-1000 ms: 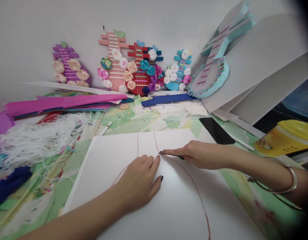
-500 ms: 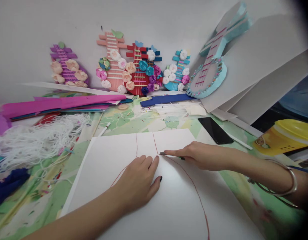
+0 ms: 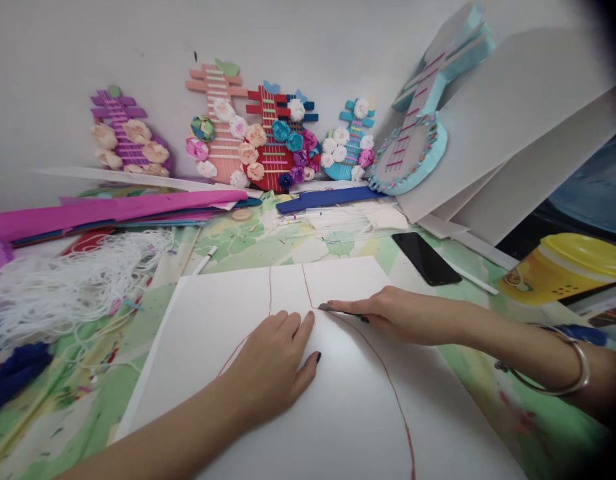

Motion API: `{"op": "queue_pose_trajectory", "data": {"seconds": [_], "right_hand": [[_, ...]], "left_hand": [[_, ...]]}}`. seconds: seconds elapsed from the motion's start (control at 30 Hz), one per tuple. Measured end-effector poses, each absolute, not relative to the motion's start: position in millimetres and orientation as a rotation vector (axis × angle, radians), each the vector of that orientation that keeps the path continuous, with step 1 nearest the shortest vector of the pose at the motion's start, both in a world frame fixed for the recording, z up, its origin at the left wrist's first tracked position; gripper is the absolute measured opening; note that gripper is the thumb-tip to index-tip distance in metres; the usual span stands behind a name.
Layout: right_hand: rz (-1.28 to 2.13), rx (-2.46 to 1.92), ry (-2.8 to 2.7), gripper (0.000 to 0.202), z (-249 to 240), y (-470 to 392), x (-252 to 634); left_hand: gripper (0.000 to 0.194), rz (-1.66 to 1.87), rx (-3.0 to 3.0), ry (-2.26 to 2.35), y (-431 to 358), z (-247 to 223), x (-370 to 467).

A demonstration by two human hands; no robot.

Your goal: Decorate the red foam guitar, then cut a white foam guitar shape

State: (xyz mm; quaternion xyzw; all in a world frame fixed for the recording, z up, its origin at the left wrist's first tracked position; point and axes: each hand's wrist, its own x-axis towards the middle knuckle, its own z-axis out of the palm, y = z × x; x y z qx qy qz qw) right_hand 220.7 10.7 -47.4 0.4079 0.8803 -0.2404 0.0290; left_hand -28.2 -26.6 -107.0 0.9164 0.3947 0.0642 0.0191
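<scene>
A large white board (image 3: 338, 413) lies before me, marked with a reddish-brown outline (image 3: 391, 380): two lines run down from its far edge and widen into curves. Pressed flat on the board, my left hand (image 3: 275, 360) has its thumb spread away from the fingers. My right hand (image 3: 395, 313) grips a utility knife (image 3: 324, 307), index finger stretched along its top. The knife's tip rests at the corner where the right straight line meets the curve, close to my left fingertips. Most of the knife's handle is hidden by my right hand.
Several decorated paper lutes (image 3: 273, 147) stand against the wall. Tangled white cord (image 3: 83, 287) lies left, below pink sheets (image 3: 118, 210). A phone (image 3: 425, 259) and a yellow-lidded tub (image 3: 568, 267) are at right, near leaning grey boards (image 3: 518, 127).
The whole view has shifted slightly, so everything sits a little further left. My hands stay in nearly the same places on the board, with the knife tip at the same corner.
</scene>
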Motion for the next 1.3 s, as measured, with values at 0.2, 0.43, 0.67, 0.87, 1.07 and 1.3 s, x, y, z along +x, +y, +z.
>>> {"op": "queue_pose_trajectory", "data": {"seconds": [0.2,0.43,0.67,0.87,1.07,1.3], "right_hand": [[-0.809,1.269,2.677,0.053,-48.0,7.0,221.3],[-0.825,1.358,2.667,0.052,-49.1,0.3,221.6],[-0.804,1.418,2.644,0.053,-53.2,-4.3,219.4],[-0.876,1.439,2.641,0.053,-53.1,-7.0,217.6],[-0.883,1.491,2.618,0.054,-51.4,-12.1,216.5],[-0.789,1.522,2.548,0.055,-49.6,-17.3,216.6]], "left_hand": [[0.050,0.195,2.846,1.221,-26.9,-107.4,-28.6],[0.051,0.178,2.849,1.238,-25.8,-107.4,-28.2],[0.048,0.258,2.886,1.227,-26.1,-109.2,-28.5],[0.047,0.245,2.882,1.244,-25.9,-109.0,-28.6],[0.047,0.253,2.875,1.253,-26.0,-108.7,-28.3],[0.046,0.338,2.890,1.263,-26.2,-111.1,-30.0]]}}
